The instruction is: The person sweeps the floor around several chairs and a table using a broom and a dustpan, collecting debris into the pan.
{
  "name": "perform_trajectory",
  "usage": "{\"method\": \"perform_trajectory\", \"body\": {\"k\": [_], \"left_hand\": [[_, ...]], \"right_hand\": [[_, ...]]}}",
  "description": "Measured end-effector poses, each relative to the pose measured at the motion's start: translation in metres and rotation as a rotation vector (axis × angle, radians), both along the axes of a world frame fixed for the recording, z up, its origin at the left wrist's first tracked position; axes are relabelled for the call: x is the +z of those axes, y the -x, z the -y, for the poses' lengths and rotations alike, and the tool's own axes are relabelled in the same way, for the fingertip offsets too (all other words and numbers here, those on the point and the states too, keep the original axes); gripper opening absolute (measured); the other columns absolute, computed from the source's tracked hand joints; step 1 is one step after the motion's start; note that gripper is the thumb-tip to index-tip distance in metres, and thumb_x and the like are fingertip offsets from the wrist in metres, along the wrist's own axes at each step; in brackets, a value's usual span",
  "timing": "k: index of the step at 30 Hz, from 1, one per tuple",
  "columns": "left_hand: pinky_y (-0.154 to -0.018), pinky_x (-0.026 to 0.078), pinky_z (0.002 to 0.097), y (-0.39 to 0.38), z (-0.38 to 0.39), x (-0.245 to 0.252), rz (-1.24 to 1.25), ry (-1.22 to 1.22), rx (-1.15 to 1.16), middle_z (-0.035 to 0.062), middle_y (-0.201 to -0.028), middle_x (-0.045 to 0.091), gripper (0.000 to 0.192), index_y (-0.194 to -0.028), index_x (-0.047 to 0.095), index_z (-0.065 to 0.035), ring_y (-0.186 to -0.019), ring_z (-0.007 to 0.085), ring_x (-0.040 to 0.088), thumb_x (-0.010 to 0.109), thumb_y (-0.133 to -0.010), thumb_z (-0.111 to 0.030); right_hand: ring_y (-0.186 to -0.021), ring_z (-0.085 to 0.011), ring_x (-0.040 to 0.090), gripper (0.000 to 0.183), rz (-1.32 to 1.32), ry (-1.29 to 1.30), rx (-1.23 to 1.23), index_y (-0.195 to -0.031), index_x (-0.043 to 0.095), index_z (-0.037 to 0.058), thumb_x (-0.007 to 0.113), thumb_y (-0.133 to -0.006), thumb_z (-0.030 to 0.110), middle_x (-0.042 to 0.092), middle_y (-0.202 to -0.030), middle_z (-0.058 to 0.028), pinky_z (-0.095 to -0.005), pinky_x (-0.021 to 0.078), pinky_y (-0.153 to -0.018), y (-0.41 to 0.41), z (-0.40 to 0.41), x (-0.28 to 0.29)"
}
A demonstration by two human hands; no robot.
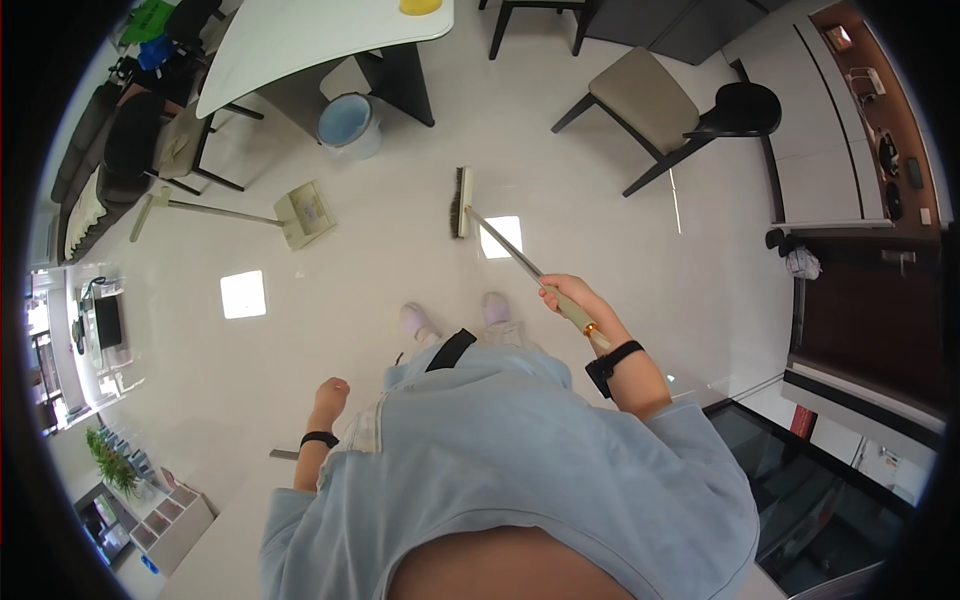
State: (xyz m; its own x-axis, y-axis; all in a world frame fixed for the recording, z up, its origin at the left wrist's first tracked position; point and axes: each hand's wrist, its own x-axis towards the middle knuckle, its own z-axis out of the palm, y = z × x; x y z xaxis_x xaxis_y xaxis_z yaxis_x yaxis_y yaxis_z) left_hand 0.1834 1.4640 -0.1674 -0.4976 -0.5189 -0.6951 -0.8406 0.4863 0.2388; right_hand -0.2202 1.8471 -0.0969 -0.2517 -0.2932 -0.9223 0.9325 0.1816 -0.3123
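My right hand (pixel 570 294) grips the pale green handle of a long-handled broom (pixel 524 262). The metal pole slants away to the broom head (pixel 466 202), whose dark bristles face left on the glossy floor. At my left side hangs my left hand (pixel 331 400), its fingers curled in with nothing visible in them. A long-handled dustpan (pixel 304 215) lies on the floor ahead and to the left, with its pole stretching left towards a chair. Between the hands, my feet in light purple slippers (pixel 495 308) stand on the floor.
A lined waste bin (pixel 346 124) stands beside the white-topped table (pixel 330 45). One beige chair (pixel 645 97) is ahead on the right, another chair (pixel 180 146) on the left. A brown door (pixel 866 307) is at the right, and a low white shelf unit (pixel 172 525) at the lower left.
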Motion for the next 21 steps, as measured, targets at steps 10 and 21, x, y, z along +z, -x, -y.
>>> {"method": "perform_trajectory", "body": {"k": [10,21], "left_hand": [[-0.062,0.048,0.0305,0.032,0.006,-0.002,-0.181,-0.103,0.273,0.0101,-0.072,0.062,0.021,-0.092,0.061,-0.0032,-0.064,0.0165,0.06,0.055,-0.08,-0.019],[-0.075,0.048,0.0375,-0.032,-0.057,0.045,-0.078,0.094,0.42,0.0176,-0.085,0.065,0.023,-0.092,0.062,-0.0041,-0.084,0.0326,0.061,0.056,-0.078,-0.021]], "right_hand": [[-0.05,-0.0131,0.048,0.013,-0.173,-0.307,-0.306,-0.085,0.051,0.0008,0.055,-0.081,0.012,0.053,-0.069,-0.0075,-0.0249,0.0406,-0.039,-0.007,-0.178,-0.03],[-0.05,-0.0224,0.051,0.008,-0.249,-0.456,-0.236,-0.079,0.049,0.0007,0.051,-0.079,0.009,0.05,-0.064,-0.0109,-0.0357,0.0415,-0.042,0.128,-0.296,-0.184]]}}
